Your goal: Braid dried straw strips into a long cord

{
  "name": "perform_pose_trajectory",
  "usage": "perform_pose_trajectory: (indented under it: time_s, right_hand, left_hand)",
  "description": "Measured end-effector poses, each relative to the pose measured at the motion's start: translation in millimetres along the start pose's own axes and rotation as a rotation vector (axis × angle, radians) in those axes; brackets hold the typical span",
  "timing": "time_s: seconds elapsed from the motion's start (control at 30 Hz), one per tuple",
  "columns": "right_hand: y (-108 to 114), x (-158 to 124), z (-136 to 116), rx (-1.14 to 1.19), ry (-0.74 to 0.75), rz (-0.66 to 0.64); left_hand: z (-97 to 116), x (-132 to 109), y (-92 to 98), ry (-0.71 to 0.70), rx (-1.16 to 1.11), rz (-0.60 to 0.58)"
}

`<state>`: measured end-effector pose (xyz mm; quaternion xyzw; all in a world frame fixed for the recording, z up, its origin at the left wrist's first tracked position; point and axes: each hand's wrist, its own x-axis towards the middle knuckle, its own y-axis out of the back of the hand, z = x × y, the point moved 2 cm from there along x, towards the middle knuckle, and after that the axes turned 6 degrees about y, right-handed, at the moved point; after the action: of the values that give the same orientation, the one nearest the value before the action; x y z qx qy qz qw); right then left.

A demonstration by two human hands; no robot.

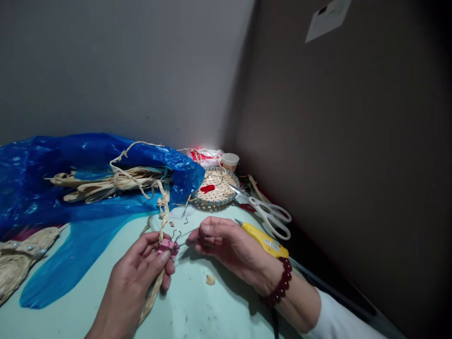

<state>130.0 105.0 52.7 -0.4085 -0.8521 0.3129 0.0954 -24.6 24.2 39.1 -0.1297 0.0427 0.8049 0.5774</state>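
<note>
A braided straw rope (163,214) runs from the blue bag down across the pale green table (197,310). A pink binder clip (168,245) is clamped on the rope. My left hand (136,278) is closed round the rope and the clip, thumb on the clip. My right hand (226,245), with a dark red bead bracelet (280,285) at the wrist, pinches a thin metal needle or wire pointing left toward the clip. A yellow-handled tool (263,239) lies just behind my right hand.
A blue plastic bag (88,188) holding straw bundles (106,183) lies at the left. A small woven basket (216,189), white-handled scissors (270,214) and a paper cup (230,161) stand at the back by the wall corner. A woven straw piece (17,263) lies far left.
</note>
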Motion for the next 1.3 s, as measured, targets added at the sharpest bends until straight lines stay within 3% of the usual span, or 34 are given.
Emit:
perform_pose_trajectory:
  time_s: [0.17,0.47,0.63,0.83,1.0,1.3]
  right_hand:
    - [-3,15,3,-0.502,0.041,0.159]
    - [-3,68,-9,-1.234,0.256,0.140]
    - [-2,77,-2,-1.533,0.264,0.135]
    - [2,55,0,-1.763,0.259,0.081]
    - [-2,36,3,-1.863,0.276,-0.057]
    - [-18,62,-9,-2.003,0.342,-0.274]
  left_hand:
    - [-2,0,-2.3,0.005,0.099,0.056]
    - [-2,20,-1.3,-0.004,0.281,0.099]
    - [-5,31,3.9,-0.007,0.361,0.113]
    - [-3,29,1.3,0.009,0.392,0.052]
    - [-5,18,-0.5,-0.004,0.472,0.007]
    - [-7,23,-5.2,0.067,0.410,0.017]
